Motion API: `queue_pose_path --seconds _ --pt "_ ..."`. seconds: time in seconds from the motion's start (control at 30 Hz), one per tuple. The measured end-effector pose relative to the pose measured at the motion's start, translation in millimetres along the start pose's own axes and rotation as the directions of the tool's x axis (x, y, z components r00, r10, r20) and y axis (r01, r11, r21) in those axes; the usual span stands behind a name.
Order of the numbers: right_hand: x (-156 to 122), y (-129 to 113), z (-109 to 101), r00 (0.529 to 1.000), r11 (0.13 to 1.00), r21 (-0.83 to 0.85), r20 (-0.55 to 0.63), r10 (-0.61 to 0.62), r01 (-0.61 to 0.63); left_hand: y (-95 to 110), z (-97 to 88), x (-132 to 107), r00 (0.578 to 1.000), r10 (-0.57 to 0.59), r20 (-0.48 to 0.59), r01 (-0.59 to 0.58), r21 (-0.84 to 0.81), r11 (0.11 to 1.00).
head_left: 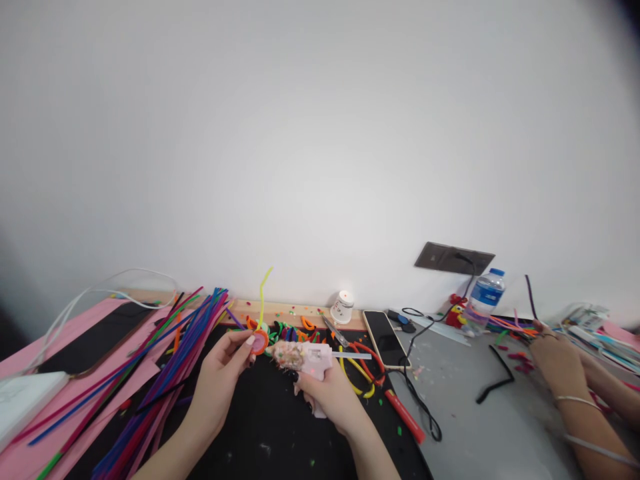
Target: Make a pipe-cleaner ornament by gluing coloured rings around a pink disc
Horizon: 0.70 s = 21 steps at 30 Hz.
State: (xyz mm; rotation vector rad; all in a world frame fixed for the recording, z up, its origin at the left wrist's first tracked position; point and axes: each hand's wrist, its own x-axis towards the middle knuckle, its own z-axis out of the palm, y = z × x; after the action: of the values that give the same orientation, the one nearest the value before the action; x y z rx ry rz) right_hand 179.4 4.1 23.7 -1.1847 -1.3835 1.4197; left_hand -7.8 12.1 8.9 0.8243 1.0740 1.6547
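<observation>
My left hand (220, 377) pinches a small orange coiled pipe-cleaner disc (259, 342), from which a yellow-green stem (263, 293) rises. My right hand (327, 393) is wrapped round the grip of a pink glue gun (305, 357). The gun's nozzle points left and sits right at the orange disc. A clear glue stick (353, 355) juts from the gun's back end. Both hands hover over a black mat (270, 427).
Long coloured pipe cleaners (185, 333) fan across pink sheets (75, 327) at left. Curled coloured pieces (290, 330), scissors (357, 353), a phone (386, 339), a red marker (405, 417), a small white cup (343, 307), a black cable (420, 393) and a water bottle (485, 293) lie around. Another person's hand (555, 360) works at right.
</observation>
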Motion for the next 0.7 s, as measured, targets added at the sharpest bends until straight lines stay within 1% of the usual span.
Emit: queue_pose_path --seconds 0.2,0.33,0.5,0.7 --pt "0.9 1.2 0.5 0.999 1.000 0.002 -0.047 0.023 -0.023 -1.8 -1.4 0.0 1.000 0.010 0.020 -0.009 -0.005 1.000" --pt "2.1 1.3 0.9 0.996 1.000 0.001 -0.083 0.021 -0.021 0.3 -0.6 -0.7 1.000 -0.006 0.027 0.007 -0.013 1.000" --pt "2.7 2.1 0.5 0.996 1.000 0.000 -0.089 0.016 -0.016 4.8 2.2 -2.3 0.999 -0.028 0.020 0.029 -0.039 0.999" --pt "2.4 4.9 0.0 0.994 1.000 0.004 -0.103 0.027 -0.027 5.3 3.1 -2.1 0.999 -0.040 -0.004 0.040 -0.049 0.998"
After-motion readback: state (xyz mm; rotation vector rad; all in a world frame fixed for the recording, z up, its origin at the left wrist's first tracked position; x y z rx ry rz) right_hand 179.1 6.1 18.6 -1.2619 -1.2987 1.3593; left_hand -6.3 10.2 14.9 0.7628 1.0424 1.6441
